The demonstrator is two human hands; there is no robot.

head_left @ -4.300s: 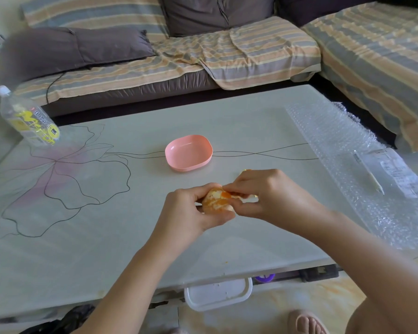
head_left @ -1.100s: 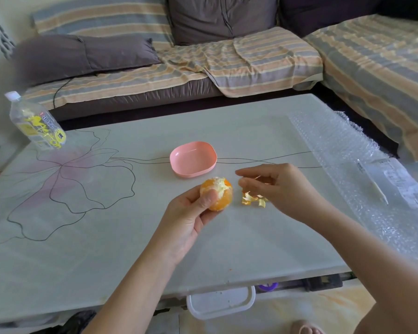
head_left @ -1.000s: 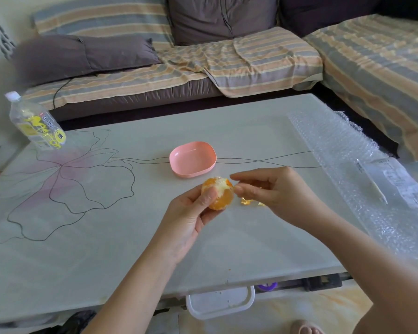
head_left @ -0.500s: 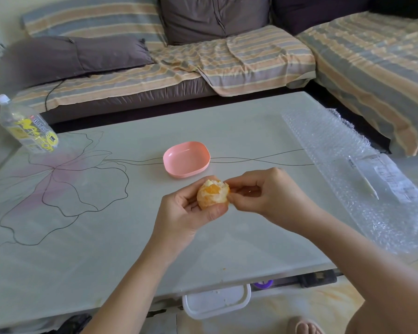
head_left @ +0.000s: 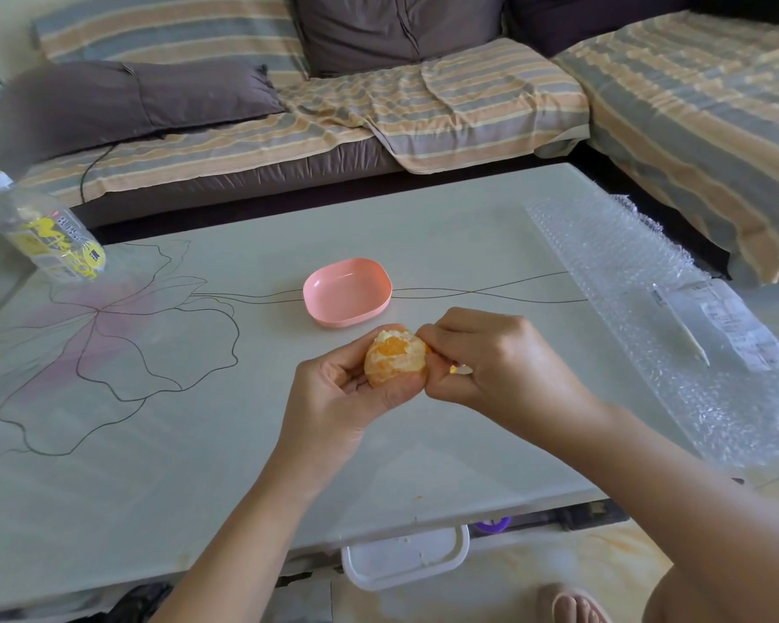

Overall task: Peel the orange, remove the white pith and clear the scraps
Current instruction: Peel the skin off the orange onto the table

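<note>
A small orange (head_left: 394, 356), mostly peeled with white pith on its top, is held above the white table (head_left: 199, 442). My left hand (head_left: 347, 397) grips it from below and the left, thumb pressed under it. My right hand (head_left: 486, 357) has its fingertips curled against the orange's right side, pinching at its surface. A scrap of peel (head_left: 460, 369) shows just under my right fingers; the rest of the scraps are hidden by that hand. An empty pink dish (head_left: 347, 292) sits on the table just beyond my hands.
A plastic bottle (head_left: 41, 229) with a yellow label stands at the table's far left corner. Bubble wrap (head_left: 675, 317) with a packet and a thin stick covers the right side. A white tub (head_left: 405, 559) sits under the near edge. Sofas border the far and right sides.
My right hand dropped a peel scrap on the table, then came back to the orange. My left hand turned the fruit, and both hands now meet on it.
</note>
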